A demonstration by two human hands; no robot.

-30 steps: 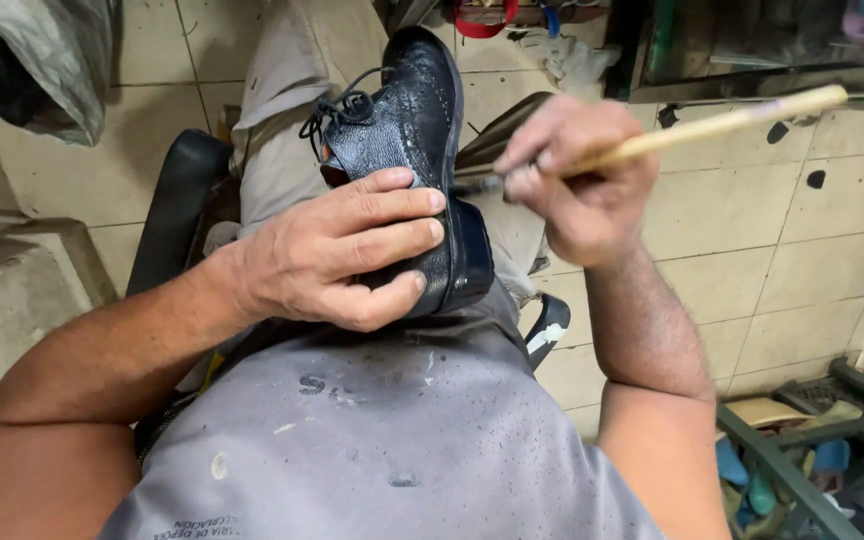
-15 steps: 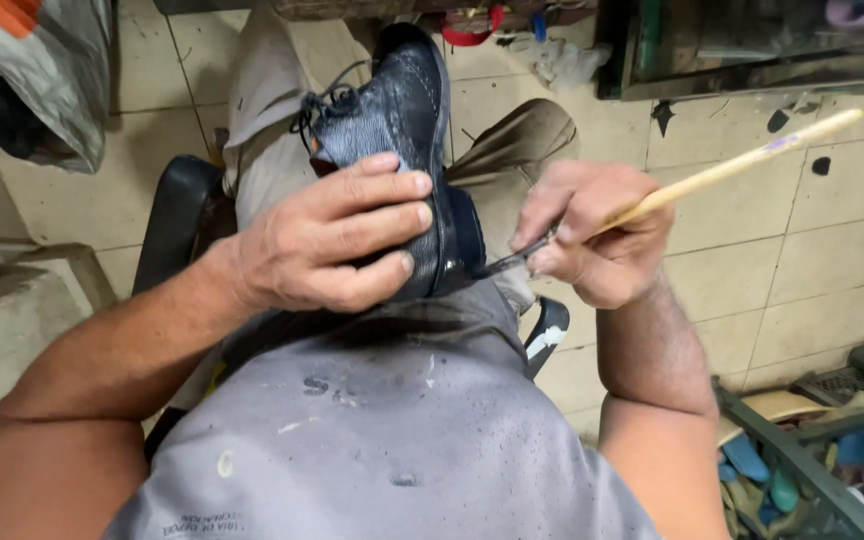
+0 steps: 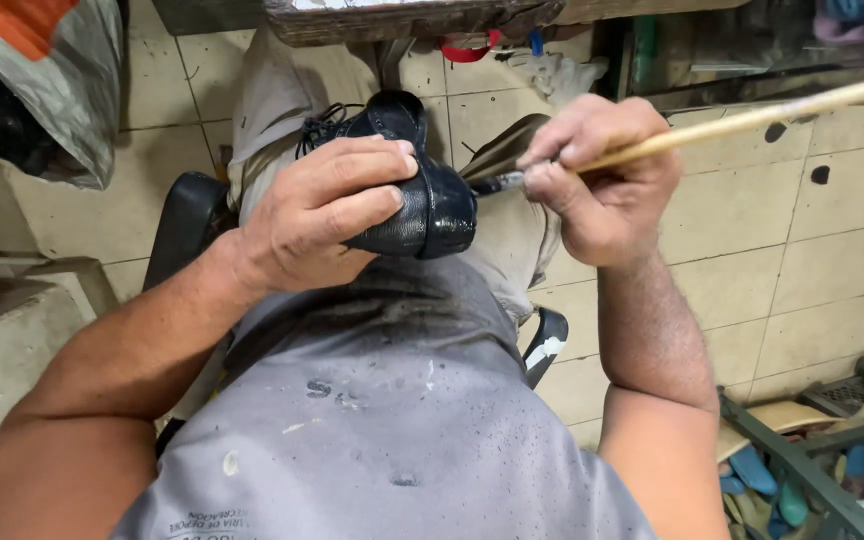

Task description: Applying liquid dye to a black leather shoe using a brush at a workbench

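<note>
On lap: left hand (image 3: 322,215) clamps black lace-up shoe (image 3: 422,195); right hand (image 3: 602,175) pinches wooden-handled brush (image 3: 712,125) at heel; best short light strokes, shoe steady

Black glossy shoe (image 3: 422,200) with black laces; pale wooden brush (image 3: 712,128); grey paint-speckled shirt (image 3: 392,420); beige trousers (image 3: 272,110); cream floor tiles (image 3: 832,260).

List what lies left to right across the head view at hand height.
Grey bag → left hand → black shoe → brush tip → right hand → wooden brush handle.
</note>
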